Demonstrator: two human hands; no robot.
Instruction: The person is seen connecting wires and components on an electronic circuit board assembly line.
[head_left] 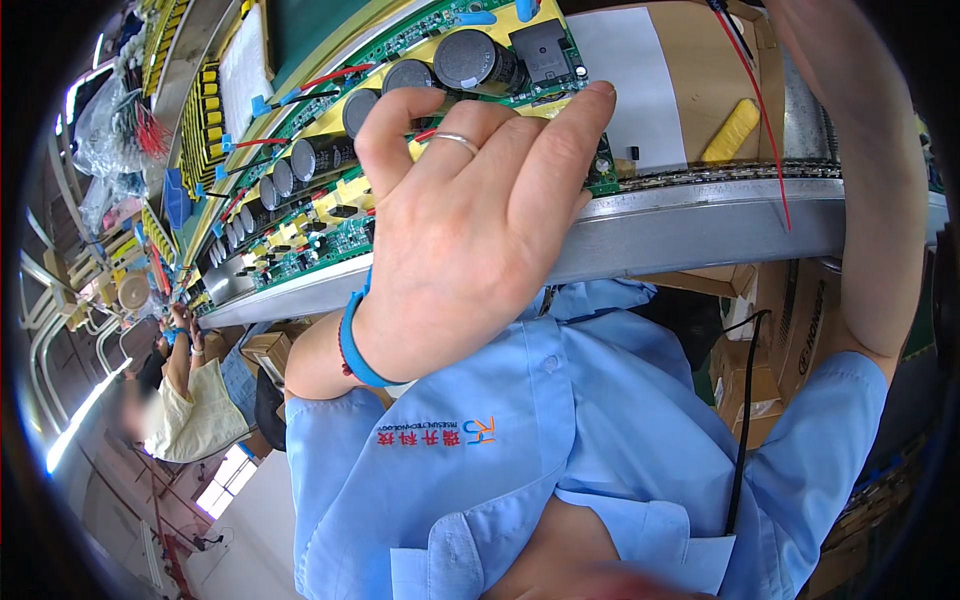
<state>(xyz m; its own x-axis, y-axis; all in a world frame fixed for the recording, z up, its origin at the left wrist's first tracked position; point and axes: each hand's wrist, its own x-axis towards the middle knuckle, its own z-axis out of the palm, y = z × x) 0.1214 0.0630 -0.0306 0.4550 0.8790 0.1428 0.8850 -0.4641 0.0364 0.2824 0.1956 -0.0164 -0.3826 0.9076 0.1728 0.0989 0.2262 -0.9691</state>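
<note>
My left hand, with a ring and a blue wrist strap, lies over the near part of a green circuit board. Its fingers are apart: the index reaches toward the board's right end and the others bend over it, their tips partly hidden. Large black capacitors and a square black component stand just beyond the fingers. My right forearm rises along the right side, and its hand lies outside the picture. A thin red wire hangs down left of this forearm.
A metal rail with a chain runs along the near edge. More boards with capacitors line up leftward. Beyond the rail lie white paper, cardboard and a yellow piece. Another person works far left.
</note>
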